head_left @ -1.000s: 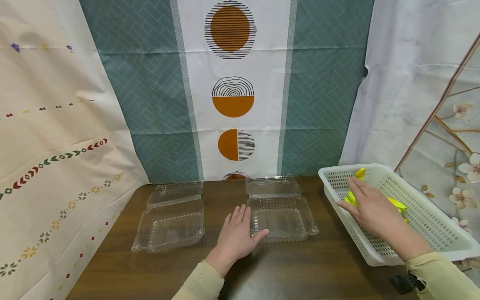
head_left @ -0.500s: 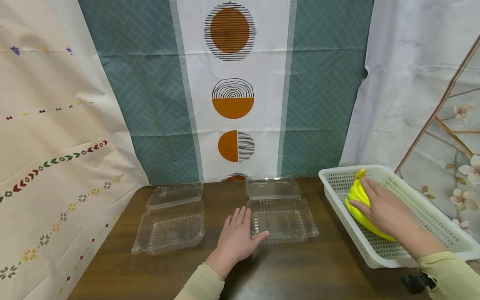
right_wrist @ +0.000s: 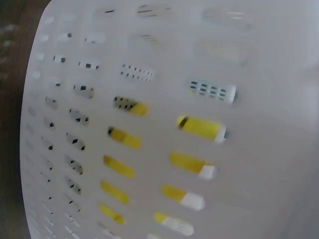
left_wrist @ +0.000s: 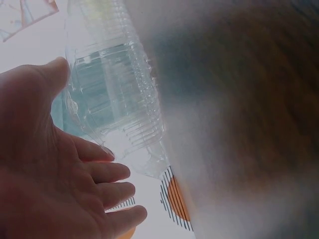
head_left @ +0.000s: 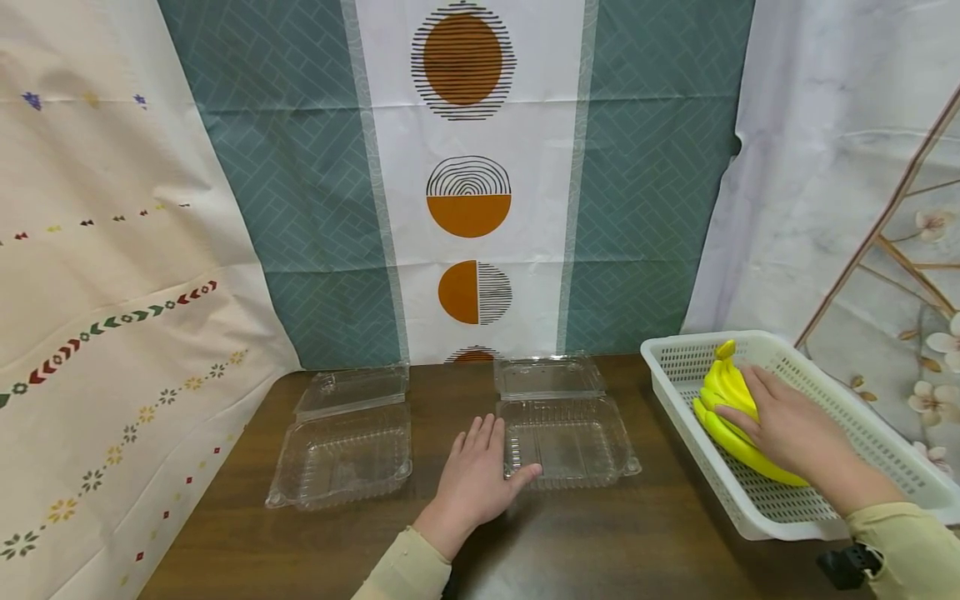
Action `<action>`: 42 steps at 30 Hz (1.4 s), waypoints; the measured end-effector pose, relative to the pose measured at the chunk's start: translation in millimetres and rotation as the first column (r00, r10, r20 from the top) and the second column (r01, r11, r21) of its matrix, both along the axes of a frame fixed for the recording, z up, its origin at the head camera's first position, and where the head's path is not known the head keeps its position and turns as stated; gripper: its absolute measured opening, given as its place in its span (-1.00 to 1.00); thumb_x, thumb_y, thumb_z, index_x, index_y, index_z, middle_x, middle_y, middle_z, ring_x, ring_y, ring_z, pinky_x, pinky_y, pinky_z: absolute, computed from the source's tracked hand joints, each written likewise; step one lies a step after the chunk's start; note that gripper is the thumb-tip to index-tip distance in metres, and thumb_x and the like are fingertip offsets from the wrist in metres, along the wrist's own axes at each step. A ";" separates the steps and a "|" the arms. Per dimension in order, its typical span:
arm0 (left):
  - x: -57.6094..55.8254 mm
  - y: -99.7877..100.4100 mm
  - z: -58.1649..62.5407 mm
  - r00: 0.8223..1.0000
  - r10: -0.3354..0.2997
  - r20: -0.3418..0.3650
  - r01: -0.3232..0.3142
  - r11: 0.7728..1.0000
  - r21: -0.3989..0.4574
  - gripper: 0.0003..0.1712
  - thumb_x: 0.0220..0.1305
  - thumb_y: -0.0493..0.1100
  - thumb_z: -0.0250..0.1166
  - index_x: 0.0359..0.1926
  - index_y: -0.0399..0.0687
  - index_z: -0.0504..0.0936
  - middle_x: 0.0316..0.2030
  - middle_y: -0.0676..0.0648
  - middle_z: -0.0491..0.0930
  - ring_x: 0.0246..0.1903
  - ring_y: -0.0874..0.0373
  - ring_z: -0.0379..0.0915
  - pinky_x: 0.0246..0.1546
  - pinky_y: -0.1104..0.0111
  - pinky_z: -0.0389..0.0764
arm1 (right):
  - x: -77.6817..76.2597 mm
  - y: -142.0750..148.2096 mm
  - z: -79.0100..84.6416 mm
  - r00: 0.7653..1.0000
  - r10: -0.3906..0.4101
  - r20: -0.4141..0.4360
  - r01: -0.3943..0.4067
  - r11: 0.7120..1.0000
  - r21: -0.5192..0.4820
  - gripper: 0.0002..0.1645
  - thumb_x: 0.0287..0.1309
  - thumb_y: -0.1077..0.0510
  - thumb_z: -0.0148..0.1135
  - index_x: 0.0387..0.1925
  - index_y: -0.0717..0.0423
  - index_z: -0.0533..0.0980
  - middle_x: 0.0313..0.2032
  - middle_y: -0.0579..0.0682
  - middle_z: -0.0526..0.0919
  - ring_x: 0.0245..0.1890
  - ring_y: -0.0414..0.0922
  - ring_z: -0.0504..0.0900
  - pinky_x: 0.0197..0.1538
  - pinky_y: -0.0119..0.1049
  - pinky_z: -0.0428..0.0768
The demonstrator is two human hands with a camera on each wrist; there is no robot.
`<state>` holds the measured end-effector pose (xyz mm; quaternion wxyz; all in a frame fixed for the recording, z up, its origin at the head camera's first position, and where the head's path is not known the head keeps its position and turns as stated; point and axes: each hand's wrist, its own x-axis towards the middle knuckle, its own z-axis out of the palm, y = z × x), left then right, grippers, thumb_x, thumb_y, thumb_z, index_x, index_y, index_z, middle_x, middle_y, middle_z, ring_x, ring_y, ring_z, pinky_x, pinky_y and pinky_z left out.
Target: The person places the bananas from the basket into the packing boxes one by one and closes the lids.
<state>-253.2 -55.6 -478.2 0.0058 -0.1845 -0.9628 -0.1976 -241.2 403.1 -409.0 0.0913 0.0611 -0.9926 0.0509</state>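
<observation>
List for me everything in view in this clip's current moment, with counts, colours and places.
Banana bunch: one, yellow, in the basket
Basket: one, white, right side of the table
Hinged containers: two, clear, open, left and middle of the table
Table: one, brown, under the containers
Backdrop: one, teal and white, behind the table
Patterned cloths: two, cream at left, white floral at right
Left hand: one, beside the middle container
Right hand: one, at the bananas
Sleeves: two, beige, on the forearms
</observation>
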 end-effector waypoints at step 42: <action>-0.3 0.3 0.4 1.000 0.002 0.012 -0.002 1.000 -0.010 0.19 0.53 0.56 0.15 0.74 -0.25 0.18 0.72 -0.28 0.11 0.72 -0.23 -0.07 0.65 -0.19 0.06 | -4.7 20.4 -30.9 0.989 -0.027 0.146 0.023 0.999 0.029 0.09 0.51 -0.35 0.32 0.39 0.62 0.31 0.30 0.71 0.41 0.17 0.65 0.55 0.10 0.53 0.57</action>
